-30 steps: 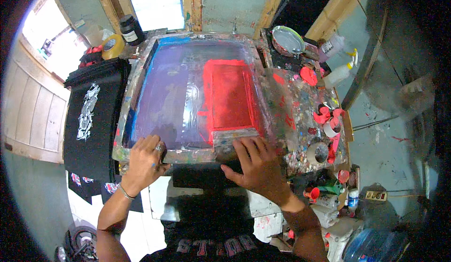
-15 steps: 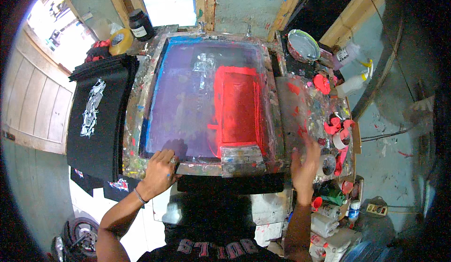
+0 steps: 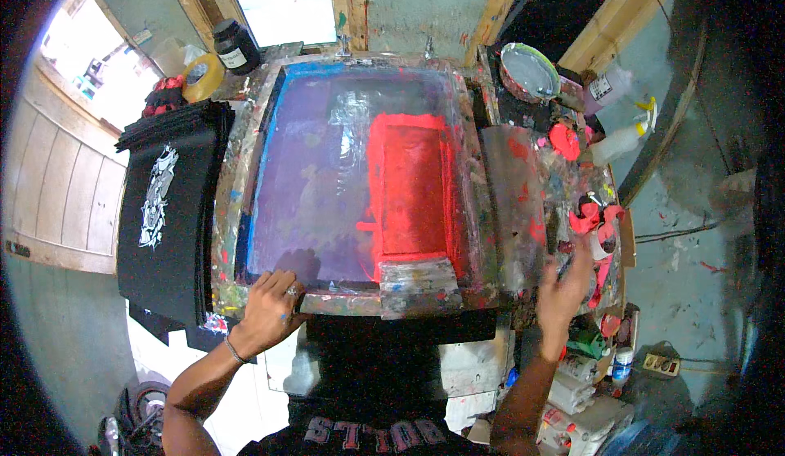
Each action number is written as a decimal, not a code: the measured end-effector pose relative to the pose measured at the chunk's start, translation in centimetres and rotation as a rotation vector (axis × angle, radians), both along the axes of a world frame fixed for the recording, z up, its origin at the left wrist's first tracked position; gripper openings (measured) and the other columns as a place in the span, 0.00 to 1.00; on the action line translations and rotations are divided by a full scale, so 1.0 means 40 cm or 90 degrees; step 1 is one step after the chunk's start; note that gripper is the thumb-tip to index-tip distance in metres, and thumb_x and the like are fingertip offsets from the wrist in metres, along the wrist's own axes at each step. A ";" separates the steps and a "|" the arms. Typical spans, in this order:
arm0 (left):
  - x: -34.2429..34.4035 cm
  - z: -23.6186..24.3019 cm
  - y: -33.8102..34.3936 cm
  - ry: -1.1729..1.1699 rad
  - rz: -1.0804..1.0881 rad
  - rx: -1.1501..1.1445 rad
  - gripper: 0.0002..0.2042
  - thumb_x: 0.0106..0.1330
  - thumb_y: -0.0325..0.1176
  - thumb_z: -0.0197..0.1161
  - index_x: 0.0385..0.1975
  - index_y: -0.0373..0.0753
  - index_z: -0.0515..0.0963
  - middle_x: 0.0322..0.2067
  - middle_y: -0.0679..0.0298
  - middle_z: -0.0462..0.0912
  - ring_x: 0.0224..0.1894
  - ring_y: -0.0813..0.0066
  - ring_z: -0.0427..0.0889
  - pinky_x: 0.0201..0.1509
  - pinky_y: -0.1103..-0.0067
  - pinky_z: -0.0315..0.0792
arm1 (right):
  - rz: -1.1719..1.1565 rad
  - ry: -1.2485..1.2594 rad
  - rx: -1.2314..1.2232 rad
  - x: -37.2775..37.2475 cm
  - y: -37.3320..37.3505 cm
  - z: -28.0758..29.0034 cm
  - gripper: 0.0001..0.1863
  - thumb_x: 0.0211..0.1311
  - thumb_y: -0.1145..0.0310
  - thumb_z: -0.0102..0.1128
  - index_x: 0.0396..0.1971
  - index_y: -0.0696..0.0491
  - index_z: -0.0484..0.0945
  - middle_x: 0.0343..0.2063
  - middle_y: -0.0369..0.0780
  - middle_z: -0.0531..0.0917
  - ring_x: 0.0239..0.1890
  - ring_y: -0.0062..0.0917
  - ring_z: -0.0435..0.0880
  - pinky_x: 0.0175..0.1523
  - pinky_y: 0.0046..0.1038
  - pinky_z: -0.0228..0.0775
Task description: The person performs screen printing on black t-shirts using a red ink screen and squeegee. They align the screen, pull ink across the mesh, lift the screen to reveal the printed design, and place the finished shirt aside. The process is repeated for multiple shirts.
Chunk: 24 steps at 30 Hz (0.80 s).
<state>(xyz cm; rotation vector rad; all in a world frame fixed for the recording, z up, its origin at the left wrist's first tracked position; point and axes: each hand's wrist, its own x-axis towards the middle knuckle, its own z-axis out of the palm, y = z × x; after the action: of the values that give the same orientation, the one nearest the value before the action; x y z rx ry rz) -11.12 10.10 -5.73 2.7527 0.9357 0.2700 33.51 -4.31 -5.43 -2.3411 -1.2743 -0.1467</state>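
Note:
A printing screen [image 3: 311,162] in a wooden frame lies in front of me, its mesh purplish with a blue left border. Bright red ink [image 3: 414,190] covers an upright rectangle on its right half. My left hand [image 3: 270,309] is closed over the near edge of the screen frame [image 3: 339,302], left of the middle. A scuffed grey patch [image 3: 419,284] covers that edge below the ink. Black fabric [image 3: 466,325] shows under the front of the frame. My right hand [image 3: 564,292], slightly blurred, hovers open beside the cluttered right side of the table, thumb and fingers apart, holding nothing.
Left, a stack of black fabric panels [image 3: 176,243] bears a white print. Behind it are a tape roll [image 3: 203,78] and a black jar [image 3: 235,47]. Right stand a tub of grey ink [image 3: 530,73], a spray bottle [image 3: 617,144] and red-smeared scraps [image 3: 585,217]. Bottles crowd below.
My right hand has moved to the right, away from the screen, toward the red-smeared scraps. My left hand stays on the frame edge. The whole view has shifted slightly.

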 end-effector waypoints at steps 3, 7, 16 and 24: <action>-0.007 -0.023 0.000 0.022 -0.003 0.009 0.20 0.42 0.36 0.78 0.33 0.36 0.77 0.35 0.57 0.74 0.39 0.55 0.76 0.42 0.65 0.68 | 0.131 0.003 -0.033 -0.053 0.063 -0.017 0.45 0.57 0.69 0.72 0.74 0.58 0.59 0.74 0.57 0.58 0.77 0.53 0.55 0.80 0.51 0.45; -0.009 -0.034 -0.001 0.002 0.013 -0.025 0.19 0.43 0.36 0.78 0.32 0.36 0.77 0.34 0.58 0.73 0.39 0.55 0.76 0.41 0.64 0.68 | 0.099 -0.091 -0.126 -0.039 0.081 -0.078 0.44 0.55 0.73 0.72 0.72 0.57 0.61 0.75 0.53 0.58 0.76 0.53 0.55 0.77 0.54 0.48; -0.001 -0.071 0.004 0.015 -0.021 0.000 0.17 0.48 0.35 0.76 0.32 0.36 0.77 0.33 0.57 0.74 0.37 0.55 0.76 0.41 0.64 0.69 | -0.076 -0.137 0.012 0.135 0.059 -0.090 0.43 0.55 0.81 0.66 0.73 0.55 0.60 0.75 0.56 0.56 0.77 0.55 0.52 0.79 0.49 0.47; -0.001 -0.113 0.004 0.082 -0.001 -0.076 0.17 0.53 0.37 0.74 0.36 0.36 0.77 0.39 0.55 0.75 0.43 0.54 0.75 0.47 0.63 0.69 | -0.015 -0.062 0.120 0.026 0.069 0.069 0.28 0.65 0.70 0.61 0.66 0.57 0.72 0.72 0.53 0.66 0.74 0.51 0.62 0.77 0.48 0.52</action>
<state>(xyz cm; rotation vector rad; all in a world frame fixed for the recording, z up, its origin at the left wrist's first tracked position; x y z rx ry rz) -11.17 10.27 -10.26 2.6864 0.9476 0.0359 34.54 -1.55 -2.65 -2.2109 -1.2226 -0.3768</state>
